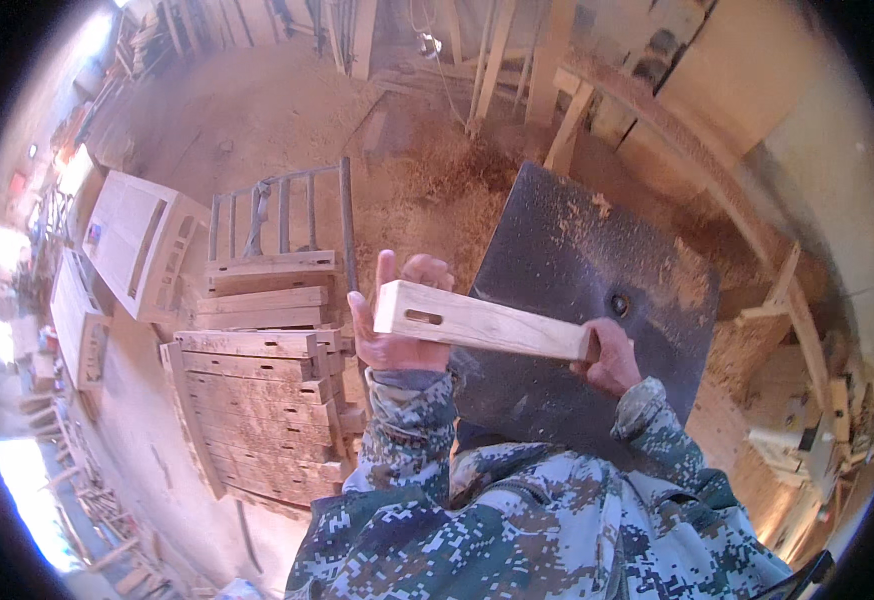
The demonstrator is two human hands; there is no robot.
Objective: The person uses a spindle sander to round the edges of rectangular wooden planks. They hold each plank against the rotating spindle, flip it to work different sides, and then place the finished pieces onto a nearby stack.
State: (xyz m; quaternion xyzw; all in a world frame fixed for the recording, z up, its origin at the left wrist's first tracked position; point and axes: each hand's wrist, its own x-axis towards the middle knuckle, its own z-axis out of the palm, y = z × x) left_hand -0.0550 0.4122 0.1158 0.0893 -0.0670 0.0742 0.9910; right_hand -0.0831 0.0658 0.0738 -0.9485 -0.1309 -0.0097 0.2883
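Note:
A pale wooden beam point(502, 326) with a slot near its left end lies across in front of me, over a dark metal machine table point(567, 275). My right hand point(609, 358) is closed round the beam's right end. At the slotted end, my left hand point(402, 345) is against the beam from beneath, its thumb and forefinger stretched out and apart, not wrapped round the wood. The beam hides part of the left palm. Sawdust and a round dark fitting point(618, 303) show on the machine table.
To the left stands a stack of slotted beams point(257, 400), with a metal rack point(282, 215) behind it. Large pale wooden panels point(137, 240) stand farther left. Shavings point(437, 200) cover the floor beyond the table. A curved wooden rail point(697, 150) runs along the right.

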